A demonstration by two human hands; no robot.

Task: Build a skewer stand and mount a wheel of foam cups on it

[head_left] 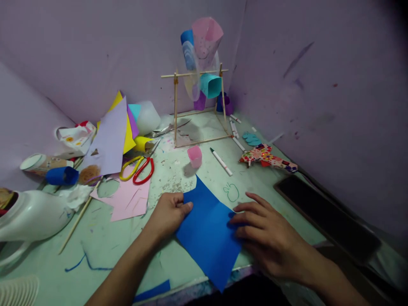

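A blue sheet of paper lies tilted at the table's front edge, its lower corner past the edge. My left hand pinches its left side between thumb and curled fingers. At the sheet's right side is my right hand, its fingers spread, the fingertips at the paper's edge. Beyond the sheet stands a small pink paper cup. Right of that cup lies a white marker with a dark tip. A green drawing shows on the table just past the sheet.
Scissors with red and yellow handles rest by pink paper scraps on the left. A stick frame holding paper cups stands at the back. A white jug is far left; a patterned glue gun and black tray-like object are right.
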